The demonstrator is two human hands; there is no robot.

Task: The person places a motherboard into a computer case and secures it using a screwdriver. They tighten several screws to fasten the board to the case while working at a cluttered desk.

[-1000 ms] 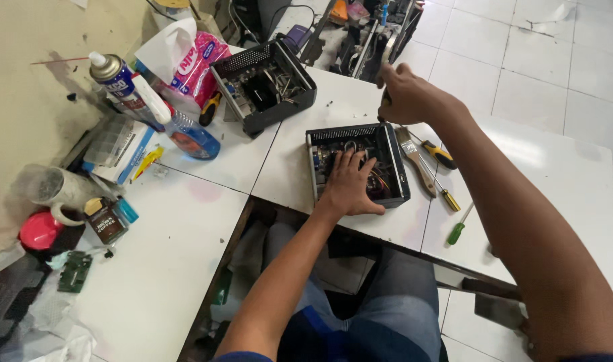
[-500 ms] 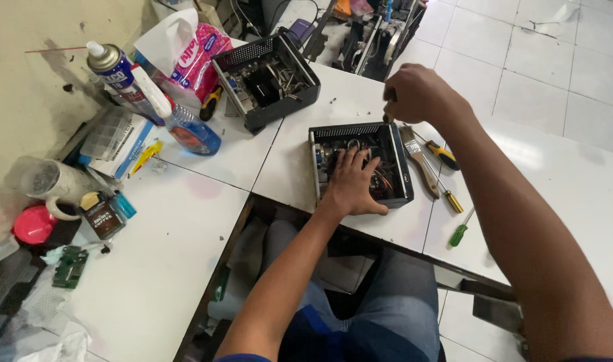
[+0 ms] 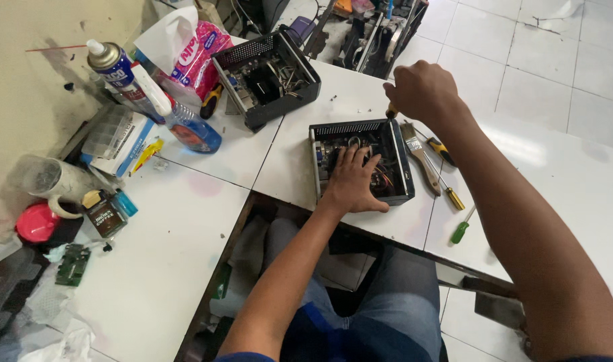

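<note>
A small open black computer case (image 3: 400, 173) lies on the white table (image 3: 186, 221) in front of me. My left hand (image 3: 353, 181) rests flat inside it, fingers spread over the wires and board. My right hand (image 3: 420, 90) is closed around a screwdriver (image 3: 391, 111) whose tip stands at the case's far right corner. A second open black case (image 3: 266, 77) sits further back to the left.
A paintbrush (image 3: 422, 155), a yellow-handled screwdriver (image 3: 449, 194) and a green-handled one (image 3: 462, 229) lie right of the case. At left stand a spray can (image 3: 115, 67), a blue bottle (image 3: 186, 127), a tissue pack (image 3: 199, 47), a clear mug (image 3: 51, 181) and a green circuit board (image 3: 72, 263).
The view has shifted a little. My right hand has dropped slightly toward the case's far right corner with the screwdriver; my left hand stays in the case.
</note>
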